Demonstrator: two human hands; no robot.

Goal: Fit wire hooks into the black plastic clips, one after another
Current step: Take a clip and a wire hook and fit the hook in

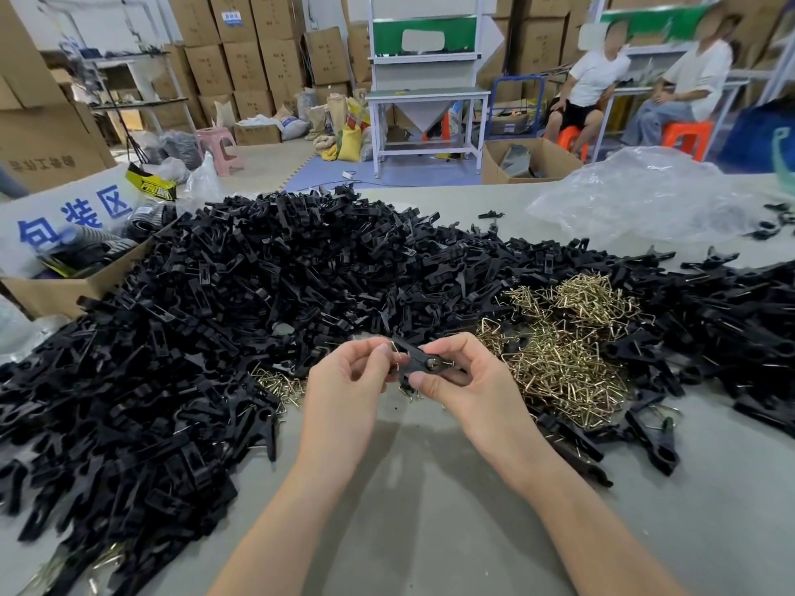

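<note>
At frame centre, both forearms reach forward, the left hand (344, 382) pinching a wire hook (395, 348) and the right hand (466, 382) pinching a black clip (423, 364).

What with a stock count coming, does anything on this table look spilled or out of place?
Only mildly: a small clump of wire hooks lies apart from the main hook pile, left of the left hand, against the black clips. Nothing looks damaged.
</note>
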